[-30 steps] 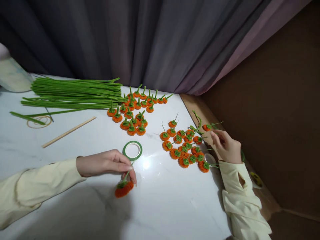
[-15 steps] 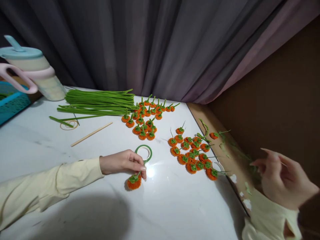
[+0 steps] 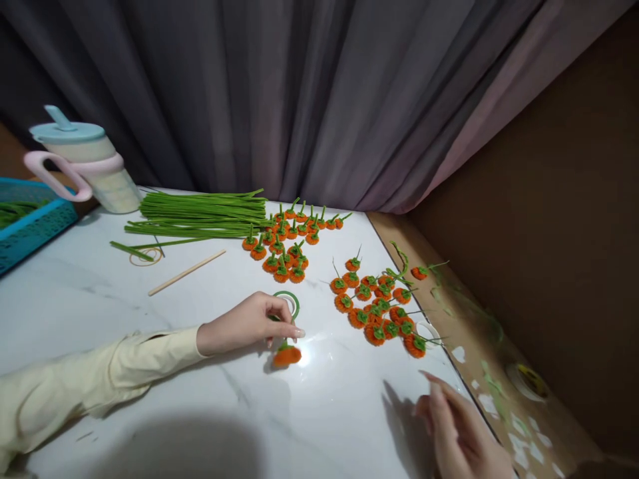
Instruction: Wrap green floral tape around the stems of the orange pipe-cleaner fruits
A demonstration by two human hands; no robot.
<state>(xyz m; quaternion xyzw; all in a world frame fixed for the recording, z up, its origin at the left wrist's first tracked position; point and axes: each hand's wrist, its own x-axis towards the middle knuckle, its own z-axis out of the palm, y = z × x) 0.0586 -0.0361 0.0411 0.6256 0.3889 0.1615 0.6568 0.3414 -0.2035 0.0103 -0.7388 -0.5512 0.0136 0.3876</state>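
Note:
My left hand [image 3: 252, 320] pinches the short green stem of a small fuzzy orange pumpkin [image 3: 287, 356], which hangs just above the white table. The pumpkin is blurred. Partly behind the fingers of that hand lies a roll of green tape [image 3: 294, 307]. My right hand [image 3: 462, 432] is at the lower right, over the table's edge, with thumb and forefinger stretched out and the other fingers loosely curled. Nothing shows in it. Beyond it sits a group of similar pumpkins with thin wire stems [image 3: 374, 332].
Further back stand more pumpkins [image 3: 282, 273] beside a pile of green pipe cleaners [image 3: 204, 213]. A wooden stick [image 3: 187, 273], a tumbler [image 3: 117, 183] and a blue basket [image 3: 44, 236] are at left. Scraps [image 3: 489, 402] litter the brown surface [image 3: 449, 326] at right.
My right hand has come from the far right, over the brown surface, back toward the table. My left hand has shifted slightly right with the pumpkin, which has turned. The view has moved slightly.

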